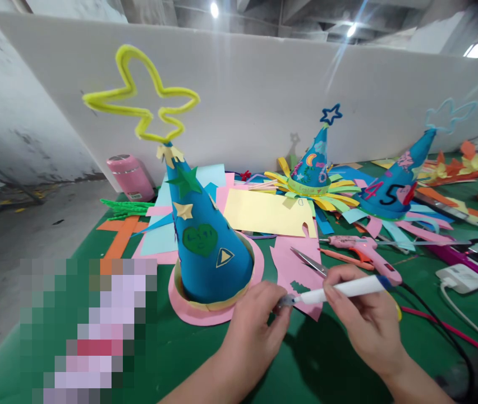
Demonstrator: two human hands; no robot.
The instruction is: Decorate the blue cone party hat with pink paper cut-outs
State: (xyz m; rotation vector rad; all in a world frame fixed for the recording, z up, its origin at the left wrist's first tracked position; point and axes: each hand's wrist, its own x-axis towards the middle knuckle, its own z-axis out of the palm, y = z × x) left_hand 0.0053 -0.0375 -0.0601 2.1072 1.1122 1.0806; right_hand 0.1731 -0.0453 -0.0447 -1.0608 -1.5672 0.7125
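My left hand (258, 317) is closed, pinching a small dark grey piece (286, 301) whose kind I cannot make out. My right hand (363, 317) holds a white marker (352, 288) with a dark blue end; its narrow tip meets the grey piece. Scissors (309, 261) point out from beneath my right hand; I cannot tell whether it grips them too. Left of my hands stands a blue paper cone hat (217, 275) with a pink brim, a green heart, stars and a yellow pipe-cleaner star (159, 92) on top. Pink cut paper (293, 252) lies behind my fingers.
Two more blue cone hats (312, 163) (390, 185) stand farther back with paper fringes. A pink glue gun (367, 252), cables and a purple power strip (453, 258) lie at the right. A pink bottle (131, 177) stands back left. A white board (243, 101) closes off the back.
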